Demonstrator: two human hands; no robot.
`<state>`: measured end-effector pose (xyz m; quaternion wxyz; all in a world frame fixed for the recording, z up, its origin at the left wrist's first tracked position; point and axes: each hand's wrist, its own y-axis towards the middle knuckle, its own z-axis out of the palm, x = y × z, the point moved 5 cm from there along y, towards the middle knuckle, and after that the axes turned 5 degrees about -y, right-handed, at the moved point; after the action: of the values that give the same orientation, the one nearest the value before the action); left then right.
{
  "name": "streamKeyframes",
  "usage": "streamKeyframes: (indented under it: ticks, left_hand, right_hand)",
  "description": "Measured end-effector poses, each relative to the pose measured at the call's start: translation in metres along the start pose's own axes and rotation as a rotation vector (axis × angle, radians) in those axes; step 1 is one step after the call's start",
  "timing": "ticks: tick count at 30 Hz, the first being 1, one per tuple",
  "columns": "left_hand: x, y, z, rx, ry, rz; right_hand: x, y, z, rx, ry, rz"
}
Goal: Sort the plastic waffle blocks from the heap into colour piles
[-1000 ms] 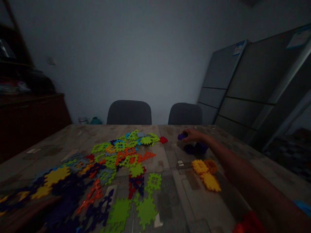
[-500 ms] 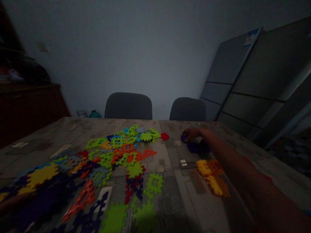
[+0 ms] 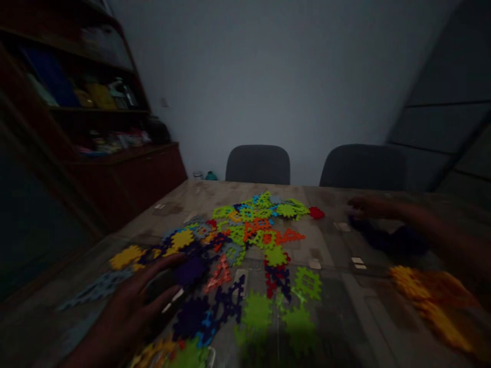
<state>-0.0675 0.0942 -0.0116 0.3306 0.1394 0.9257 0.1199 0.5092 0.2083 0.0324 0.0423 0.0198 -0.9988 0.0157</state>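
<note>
Many flat toothed plastic tiles [image 3: 253, 240] in green, orange, yellow, blue and purple lie spread over the table [image 3: 337, 306]. My left hand [image 3: 134, 301] lies low at the front left, fingers stretched out over the tiles, its tips beside a round purple tile [image 3: 191, 270]. My right hand [image 3: 368, 207] reaches far to the right, blurred, just above a dark purple heap of tiles [image 3: 387, 239]; its fingers are smeared. A small pile of yellow and orange tiles [image 3: 433, 301] lies under my right forearm.
Two dark chairs [image 3: 258, 163] stand at the table's far side against a pale wall. A dark wooden cabinet with loaded shelves [image 3: 95, 122] fills the left. A grey panelled unit [image 3: 452, 122] stands at the right. A lone red tile [image 3: 316, 212] lies near the far tiles.
The view has swung left, bringing the shelves in. My left hand has come into sight over the front tiles. My right hand stays by the purple heap.
</note>
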Motion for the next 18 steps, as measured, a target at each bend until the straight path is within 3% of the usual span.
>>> streamKeyframes:
  ticks: [4,8,11,13,18]
  left_hand:
    - [-0.011,-0.003,0.004,0.063,-0.152,-0.054]
    - [-0.025,-0.012,0.017,0.215,-0.202,0.011]
    - [-0.032,-0.018,0.020,0.331,-0.194,0.076]
    - [-0.034,-0.020,0.020,0.365,-0.181,0.128]
    - [-0.024,-0.021,0.016,0.419,-0.166,0.116]
  right_hand:
    - [0.049,-0.001,-0.006,-0.008,0.079,-0.160]
    - [0.143,-0.033,-0.004,-0.029,0.147,-0.380]
    - [0.220,-0.072,0.006,-0.047,0.217,-0.635]
    - [0.257,-0.094,0.015,-0.069,0.271,-0.722]
    - [0.305,-0.117,0.038,-0.033,0.405,-0.753]
